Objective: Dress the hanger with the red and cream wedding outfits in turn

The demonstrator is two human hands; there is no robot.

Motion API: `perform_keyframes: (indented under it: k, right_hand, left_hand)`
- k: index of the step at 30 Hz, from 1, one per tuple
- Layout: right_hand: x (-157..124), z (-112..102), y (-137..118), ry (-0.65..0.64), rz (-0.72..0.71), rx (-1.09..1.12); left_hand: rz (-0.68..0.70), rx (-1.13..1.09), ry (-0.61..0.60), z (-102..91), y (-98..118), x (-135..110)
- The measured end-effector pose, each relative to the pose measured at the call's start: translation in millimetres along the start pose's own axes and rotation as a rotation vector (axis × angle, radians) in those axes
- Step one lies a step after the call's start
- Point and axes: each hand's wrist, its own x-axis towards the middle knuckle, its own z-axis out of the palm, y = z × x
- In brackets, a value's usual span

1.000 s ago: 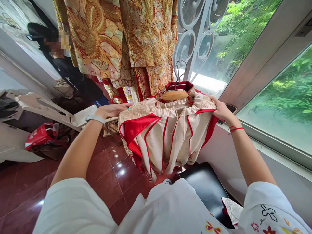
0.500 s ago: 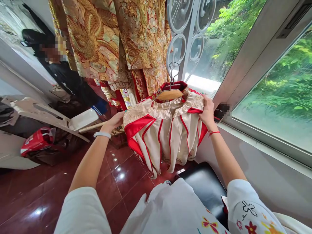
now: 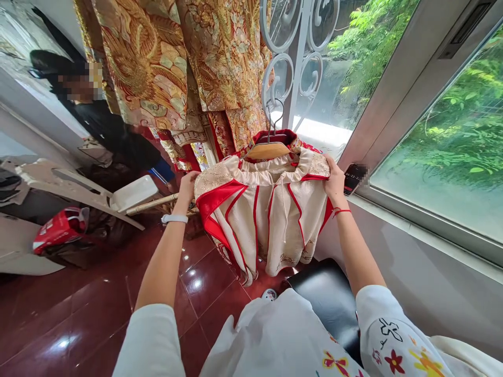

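Observation:
In front of me a cream garment with red trim (image 3: 265, 220) and a gathered neck hangs spread out, its lower folds loose over the floor. My left hand (image 3: 187, 189) grips its left shoulder edge, with the fingertips partly hidden behind the cloth. At the opposite shoulder my right hand (image 3: 334, 179) is closed on the fabric, thumb toward me. A wooden hanger (image 3: 269, 151) with a metal hook shows at the neck, together with a red patterned collar (image 3: 285, 137) behind the cream one.
Gold embroidered garments (image 3: 153, 63) hang behind. A phone (image 3: 353, 178) stands on the window sill at right, above a black seat (image 3: 328, 293). At left are a white chair (image 3: 74, 180), a red bag (image 3: 61, 230) and a person in dark clothes (image 3: 113, 131).
My left hand has risen slightly along the shoulder edge. The garment's front hangs wider and flatter, and the whole view has shifted a little.

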Motion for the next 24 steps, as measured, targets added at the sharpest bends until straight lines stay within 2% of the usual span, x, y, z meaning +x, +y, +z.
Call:
perform_keyframes:
  k: [2, 4, 5, 6, 8, 10, 11, 13, 15, 17, 20, 22, 24]
  right_hand:
    - [1.9, -2.7, 4.3, -0.035, -0.013, 0.004]
    - [6.5, -6.1, 10.0, -0.082, -0.025, 0.012]
    - [9.5, -7.9, 12.8, -0.108, -0.033, 0.020]
    - [12.6, -9.6, 15.3, -0.134, -0.042, 0.031]
    - [18.4, -12.9, 18.7, -0.194, -0.064, 0.058]
    - [21.6, -15.0, 19.6, -0.257, -0.070, 0.082]
    - [21.9, -15.5, 19.5, -0.279, -0.060, 0.085]
    - [20.3, -15.0, 18.7, -0.305, -0.034, 0.081]
    - [16.8, -13.9, 17.9, -0.310, -0.037, 0.080]
    - [11.7, -14.5, 16.0, -0.305, -0.092, 0.085]
    - [-4.2, -23.0, 5.7, -0.282, -0.155, 0.016]
    - [-25.8, -32.8, -9.4, -0.225, -0.148, -0.034]
    - [-56.6, -40.9, -31.5, -0.095, -0.093, 0.008]
  left_hand:
    - [0.087, 0.070, 0.283, 6.2, 11.5, -20.2]
    - [0.238, 0.133, 0.561, 21.2, 26.0, -53.7]
    - [0.306, 0.164, 0.629, 32.9, 33.5, -73.6]
    - [0.372, 0.195, 0.621, 47.4, 40.6, -93.9]
    - [0.456, 0.245, 0.382, 83.9, 52.1, -129.7]
    - [0.452, 0.234, 0.113, 126.1, 58.6, -152.1]
    - [0.419, 0.199, 0.016, 147.2, 59.8, -157.3]
    - [0.311, 0.120, -0.062, 184.4, 58.6, -158.0]
    - [0.190, 0.062, -0.044, 210.1, 54.5, -152.4]
    - [0.086, 0.038, -0.060, 222.0, 49.9, -148.6]
    - [-0.002, 0.006, -0.156, 218.9, 45.0, -158.5]
    - [-0.022, -0.081, -0.199, 209.8, 43.3, -178.5]
    - [-0.070, -0.239, -0.243, 199.8, 42.3, -207.7]
